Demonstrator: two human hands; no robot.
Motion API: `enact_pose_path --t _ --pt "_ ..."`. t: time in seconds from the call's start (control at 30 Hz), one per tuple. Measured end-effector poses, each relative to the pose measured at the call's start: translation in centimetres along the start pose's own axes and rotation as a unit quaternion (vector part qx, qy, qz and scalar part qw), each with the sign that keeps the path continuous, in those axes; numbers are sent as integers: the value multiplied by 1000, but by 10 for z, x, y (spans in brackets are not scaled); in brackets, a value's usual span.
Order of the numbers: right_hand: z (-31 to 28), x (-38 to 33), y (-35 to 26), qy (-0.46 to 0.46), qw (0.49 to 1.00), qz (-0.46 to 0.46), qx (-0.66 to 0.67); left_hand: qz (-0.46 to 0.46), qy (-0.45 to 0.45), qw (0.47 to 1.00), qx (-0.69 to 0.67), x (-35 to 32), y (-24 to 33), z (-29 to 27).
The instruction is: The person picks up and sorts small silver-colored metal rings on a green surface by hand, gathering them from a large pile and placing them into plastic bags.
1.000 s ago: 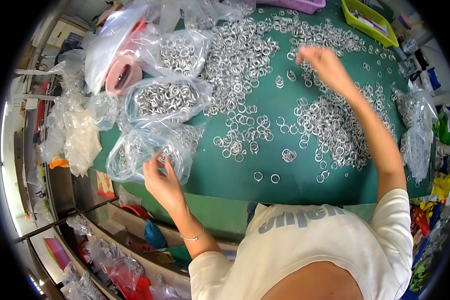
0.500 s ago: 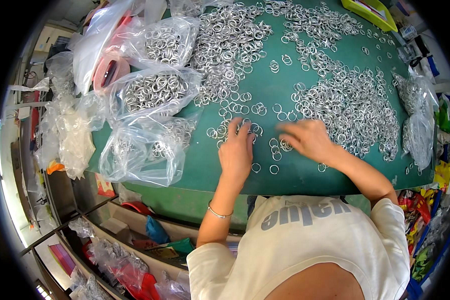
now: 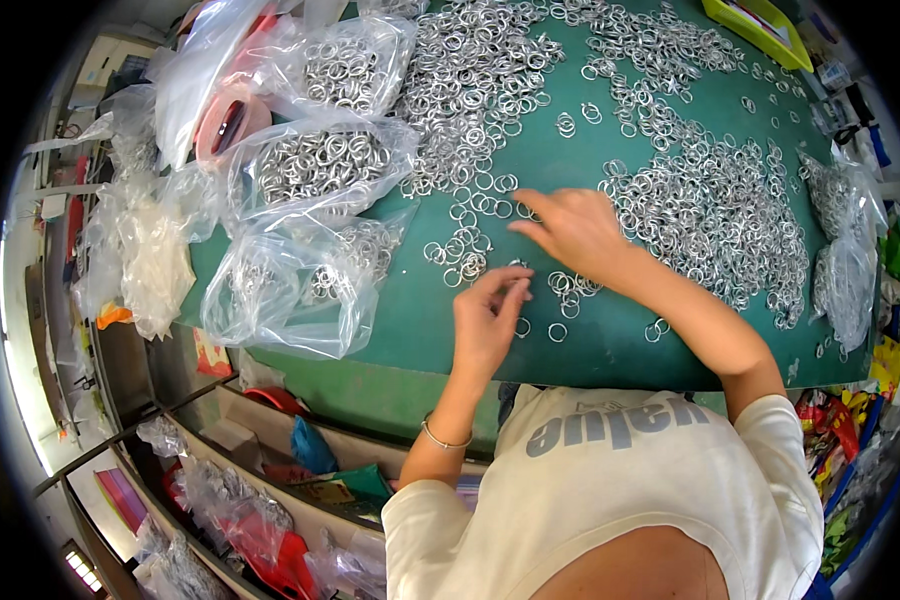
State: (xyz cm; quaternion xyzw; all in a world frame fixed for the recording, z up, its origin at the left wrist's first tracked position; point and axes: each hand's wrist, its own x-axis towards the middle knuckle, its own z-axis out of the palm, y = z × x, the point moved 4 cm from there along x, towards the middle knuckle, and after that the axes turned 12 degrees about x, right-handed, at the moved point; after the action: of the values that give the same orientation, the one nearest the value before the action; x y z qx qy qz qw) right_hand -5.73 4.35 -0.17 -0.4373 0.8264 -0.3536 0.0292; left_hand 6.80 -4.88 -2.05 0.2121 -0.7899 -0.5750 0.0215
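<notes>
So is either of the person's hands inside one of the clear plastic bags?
No, the left hand and the right hand are both over the green table, apart from the clear plastic bags.

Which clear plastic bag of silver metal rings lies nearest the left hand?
The clear plastic bag at the green table's front edge, left of the left hand; others lie farther.
</notes>
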Motion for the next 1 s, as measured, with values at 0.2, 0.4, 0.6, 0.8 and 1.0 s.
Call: enact_pose_path --t 0.2,0.4,0.6,0.8,1.0 --pt "20 7 10 -11 1000 11 -2 216 -26 929 300 -22 26 1" --pt "1 -17 38 -54 856 224 463 265 52 924 270 -17 28 -9" --pt "-15 -25 48 -54 887 219 403 212 155 933 246 -9 13 -23" --pt "-11 -44 18 -104 601 370 701 16 96 994 49 -6 -4 -32" --pt "-7 -56 -25 -168 778 243 554 -237 -239 771 -541 -11 -8 23"
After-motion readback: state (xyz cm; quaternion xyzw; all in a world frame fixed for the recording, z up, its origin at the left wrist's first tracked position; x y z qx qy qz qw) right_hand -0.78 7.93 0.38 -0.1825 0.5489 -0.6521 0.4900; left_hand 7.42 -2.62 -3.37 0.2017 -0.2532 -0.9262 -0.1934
